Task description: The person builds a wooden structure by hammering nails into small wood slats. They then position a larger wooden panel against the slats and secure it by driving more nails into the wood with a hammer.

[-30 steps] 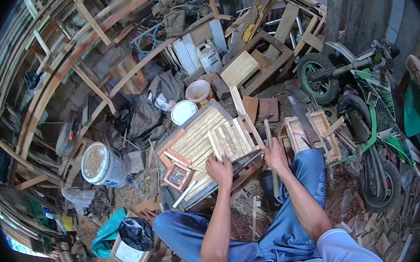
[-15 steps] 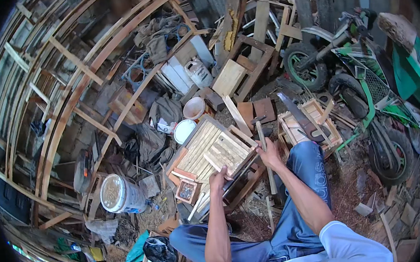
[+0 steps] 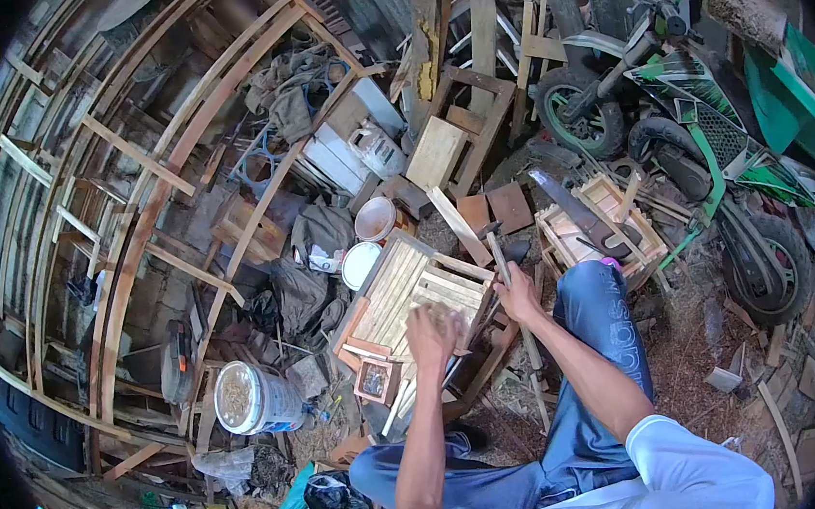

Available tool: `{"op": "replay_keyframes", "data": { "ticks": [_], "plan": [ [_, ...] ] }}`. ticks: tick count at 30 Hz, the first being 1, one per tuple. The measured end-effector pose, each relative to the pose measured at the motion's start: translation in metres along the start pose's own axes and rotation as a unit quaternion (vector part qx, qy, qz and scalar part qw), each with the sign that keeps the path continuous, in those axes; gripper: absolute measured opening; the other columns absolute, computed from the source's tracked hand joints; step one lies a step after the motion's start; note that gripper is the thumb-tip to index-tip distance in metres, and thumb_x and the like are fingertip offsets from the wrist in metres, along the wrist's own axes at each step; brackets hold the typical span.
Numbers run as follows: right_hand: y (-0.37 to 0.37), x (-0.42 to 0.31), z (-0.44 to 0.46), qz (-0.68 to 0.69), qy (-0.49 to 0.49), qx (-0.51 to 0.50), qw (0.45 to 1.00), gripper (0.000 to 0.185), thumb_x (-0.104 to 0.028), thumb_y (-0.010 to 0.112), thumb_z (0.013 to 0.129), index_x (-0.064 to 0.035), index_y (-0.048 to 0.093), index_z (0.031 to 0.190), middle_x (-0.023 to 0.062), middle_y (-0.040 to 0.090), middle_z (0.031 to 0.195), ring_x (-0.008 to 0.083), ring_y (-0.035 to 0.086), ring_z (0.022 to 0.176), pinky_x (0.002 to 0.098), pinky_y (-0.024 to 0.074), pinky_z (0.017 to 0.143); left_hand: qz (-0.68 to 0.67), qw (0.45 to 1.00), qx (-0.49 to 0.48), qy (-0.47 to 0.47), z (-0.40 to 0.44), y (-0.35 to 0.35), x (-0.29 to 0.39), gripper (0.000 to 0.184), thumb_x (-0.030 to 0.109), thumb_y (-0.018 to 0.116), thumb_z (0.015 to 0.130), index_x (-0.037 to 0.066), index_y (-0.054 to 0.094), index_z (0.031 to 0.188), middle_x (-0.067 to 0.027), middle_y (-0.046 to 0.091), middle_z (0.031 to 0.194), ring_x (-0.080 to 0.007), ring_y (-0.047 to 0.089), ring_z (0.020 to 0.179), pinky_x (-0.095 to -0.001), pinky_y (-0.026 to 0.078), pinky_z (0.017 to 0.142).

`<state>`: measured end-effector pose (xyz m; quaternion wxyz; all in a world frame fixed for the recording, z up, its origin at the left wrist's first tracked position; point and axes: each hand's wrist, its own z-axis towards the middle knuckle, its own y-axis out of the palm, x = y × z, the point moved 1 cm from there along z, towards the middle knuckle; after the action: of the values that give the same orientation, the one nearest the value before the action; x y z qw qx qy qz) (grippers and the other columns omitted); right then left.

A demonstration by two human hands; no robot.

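Note:
My left hand [image 3: 434, 336] is over the low workbench [image 3: 353, 323], at the near side of a small slatted wooden frame [image 3: 450, 291]. Motion smears its fingers, so I cannot tell whether they grip anything. To the right, my right hand [image 3: 518, 295] is closed around the wooden handle of a hammer [image 3: 499, 254], whose dark head points away from me. Light wooden strips [image 3: 392, 295] lie side by side on the bench. At its near left corner sits a small open wooden box [image 3: 377, 379] with small bits inside that are too tiny to name.
A handsaw [image 3: 578, 206] lies across a wooden crate [image 3: 610, 237] by my right knee. Further right stands a green motorbike [image 3: 698, 142]. Buckets [image 3: 265, 403] stand on the left, near a curved wooden frame [image 3: 168, 178]. Scrap wood and sawdust cover the floor.
My left hand has moved up and right over the slatted frame, its fingers now blurred. The hammer in my right hand has tilted, its head now further up and left. The view has shifted slightly.

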<state>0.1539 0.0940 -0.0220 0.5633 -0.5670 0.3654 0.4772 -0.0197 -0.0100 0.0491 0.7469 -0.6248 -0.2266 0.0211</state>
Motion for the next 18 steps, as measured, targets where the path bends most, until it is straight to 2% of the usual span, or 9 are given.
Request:
{"op": "replay_keyframes", "data": {
  "ticks": [2,4,5,6,8,9,15,17,18],
  "plan": [
    [-0.002,0.002,-0.005,-0.013,-0.02,0.018,1.0,0.03,-0.007,0.068,0.085,-0.0026,0.055,0.111,0.0147,0.065,0.094,0.0328,0.065,0.09,0.0422,0.0504,0.079,-0.082,0.987,-0.003,0.135,0.012,0.009,0.008,0.07,0.042,0.07,0.083,0.004,0.048,0.138,-0.0207,0.036,0.152,-0.0358,0.036,0.14,-0.0476,0.031,0.112],
    [-0.006,-0.003,-0.006,-0.015,-0.059,0.047,0.997,0.025,-0.009,0.066,0.088,-0.0015,0.053,0.107,0.0156,0.066,0.093,0.0333,0.066,0.088,0.0426,0.0506,0.078,-0.024,0.983,0.002,0.18,0.02,0.018,0.014,0.073,0.044,0.068,0.084,0.007,0.044,0.142,-0.018,0.036,0.153,-0.0376,0.033,0.141,-0.0496,0.027,0.115],
    [-0.009,-0.004,-0.009,0.005,-0.029,0.022,0.999,0.024,-0.012,0.065,0.089,-0.0012,0.052,0.106,0.0192,0.065,0.09,0.0383,0.065,0.088,0.0462,0.0496,0.076,0.005,0.98,0.004,0.201,0.021,0.022,0.015,0.075,0.044,0.068,0.084,0.008,0.042,0.144,-0.0167,0.036,0.154,-0.0385,0.032,0.142,-0.0505,0.024,0.117],
    [-0.018,-0.017,-0.012,0.023,-0.001,-0.001,1.0,0.023,-0.014,0.063,0.091,-0.0009,0.05,0.105,0.0229,0.065,0.087,0.0434,0.064,0.087,0.0498,0.0487,0.075,-0.038,0.977,-0.008,0.209,0.025,0.026,0.016,0.076,0.044,0.067,0.084,0.009,0.041,0.146,-0.0148,0.036,0.154,-0.0356,0.025,0.146,-0.0526,0.014,0.12],
    [-0.019,-0.018,-0.015,0.021,0.038,-0.03,0.999,0.027,-0.024,0.057,0.097,-0.0004,0.048,0.105,0.0292,0.064,0.083,0.0514,0.062,0.084,0.0562,0.047,0.071,-0.044,0.971,-0.029,0.235,0.031,0.033,0.014,0.076,0.045,0.067,0.084,0.009,0.041,0.146,-0.0135,0.035,0.155,-0.034,0.025,0.146,-0.053,0.012,0.12],
    [-0.027,-0.028,-0.021,-0.028,0.006,-0.034,0.999,0.028,-0.025,0.056,0.097,-0.0006,0.048,0.107,0.0312,0.064,0.086,0.0525,0.06,0.087,0.0568,0.0467,0.073,-0.048,0.967,-0.039,0.246,0.032,0.037,0.012,0.076,0.045,0.067,0.084,0.01,0.041,0.146,-0.0129,0.034,0.155,-0.0333,0.025,0.147,-0.0532,0.012,0.121],
    [-0.049,-0.054,-0.049,-0.058,-0.017,-0.117,0.991,0.025,-0.022,0.052,0.098,-0.0026,0.048,0.114,0.0313,0.064,0.089,0.0535,0.059,0.088,0.0585,0.0453,0.074,-0.025,0.967,-0.035,0.251,0.031,0.037,0.015,0.076,0.056,0.065,0.082,0.016,0.046,0.144,-0.0123,0.041,0.148,-0.0313,0.024,0.147,-0.0548,0.01,0.121],
    [-0.051,-0.062,-0.058,-0.061,-0.02,-0.129,0.99,0.023,-0.02,0.051,0.098,-0.0031,0.047,0.114,0.0314,0.064,0.089,0.054,0.059,0.089,0.0587,0.0448,0.074,-0.033,0.969,-0.036,0.244,0.033,0.037,0.015,0.072,0.053,0.064,0.083,0.015,0.047,0.142,-0.0116,0.042,0.148,-0.0307,0.025,0.146,-0.0545,0.01,0.121],
    [-0.052,-0.059,-0.06,-0.112,0.01,-0.157,0.981,0.025,-0.023,0.05,0.1,-0.0042,0.048,0.117,0.0278,0.063,0.094,0.0508,0.06,0.09,0.0513,0.0466,0.076,-0.031,0.969,-0.03,0.244,0.034,0.04,0.014,0.067,0.049,0.063,0.084,0.015,0.049,0.14,-0.011,0.043,0.147,-0.0302,0.025,0.147,-0.0547,0.01,0.121]
  ]
}}
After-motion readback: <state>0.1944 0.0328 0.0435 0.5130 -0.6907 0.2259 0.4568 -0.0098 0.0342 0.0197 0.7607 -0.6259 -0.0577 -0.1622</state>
